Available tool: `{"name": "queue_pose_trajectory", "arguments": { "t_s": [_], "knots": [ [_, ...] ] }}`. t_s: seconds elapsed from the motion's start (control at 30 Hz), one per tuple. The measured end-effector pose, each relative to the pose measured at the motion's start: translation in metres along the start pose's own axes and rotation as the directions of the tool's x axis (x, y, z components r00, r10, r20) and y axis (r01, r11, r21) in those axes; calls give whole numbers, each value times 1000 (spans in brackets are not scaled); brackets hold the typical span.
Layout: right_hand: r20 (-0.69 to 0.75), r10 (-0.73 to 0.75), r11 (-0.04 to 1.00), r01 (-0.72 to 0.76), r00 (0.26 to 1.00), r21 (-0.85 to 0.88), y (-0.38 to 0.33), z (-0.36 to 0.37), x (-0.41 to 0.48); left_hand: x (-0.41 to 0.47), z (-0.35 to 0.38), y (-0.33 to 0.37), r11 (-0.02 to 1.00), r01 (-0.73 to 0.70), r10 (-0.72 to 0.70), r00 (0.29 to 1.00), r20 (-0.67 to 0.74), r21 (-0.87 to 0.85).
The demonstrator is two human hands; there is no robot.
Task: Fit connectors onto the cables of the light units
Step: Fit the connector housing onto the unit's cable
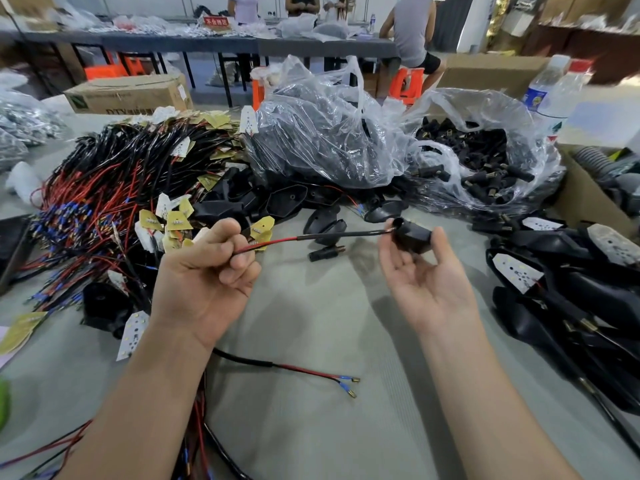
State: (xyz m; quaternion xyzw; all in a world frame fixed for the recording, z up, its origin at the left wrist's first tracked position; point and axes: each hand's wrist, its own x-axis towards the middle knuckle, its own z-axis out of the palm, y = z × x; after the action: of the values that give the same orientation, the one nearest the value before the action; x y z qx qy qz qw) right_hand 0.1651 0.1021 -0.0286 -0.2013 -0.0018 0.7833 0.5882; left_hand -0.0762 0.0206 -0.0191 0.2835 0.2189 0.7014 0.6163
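One cable (332,236) crosswise, housing (412,239) at right end.

An assembly workshop for small light parts.
A heap of red and black cables (114,188) covers the grey worktable (311,427), and clear bags of black connectors (485,161) sit beside a cardboard box (585,202). Behind, other people (414,32) sit or stand at a long table (207,43) with orange stools (405,84).

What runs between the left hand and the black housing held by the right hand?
Head view: one cable, gripped by the left hand, red and black wires, then black sleeve entering the housing. A loose connector lies on the table beneath.
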Motion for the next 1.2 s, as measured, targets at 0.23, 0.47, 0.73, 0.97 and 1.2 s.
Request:
{"name": "queue_pose_trajectory", "arguments": {
  "t_s": [0.23,0.47,0.73,0.97,1.2],
  "knots": [
    [23,-129,967,130,991,-218,-11,-7,5,13,-9,-12,915,104,122,850,-513,390],
    [182,-29,964,75,983,-254,-15,-8,-1,4,3,-28,197,249,183,941,-285,948],
    [265,265,888,-128,927,-442,0,-1,-6,2,12,-41,622,192,-202,976,-81,759],
    [138,508,750,-357,850,-556,18,-1,-10,5,14,-47,655,236,-200,970,-137,718],
    [191,687,696,-561,701,-447,24,-3,-18,4,13,-44,735,231,-287,958,-17,637]
  ]
}}
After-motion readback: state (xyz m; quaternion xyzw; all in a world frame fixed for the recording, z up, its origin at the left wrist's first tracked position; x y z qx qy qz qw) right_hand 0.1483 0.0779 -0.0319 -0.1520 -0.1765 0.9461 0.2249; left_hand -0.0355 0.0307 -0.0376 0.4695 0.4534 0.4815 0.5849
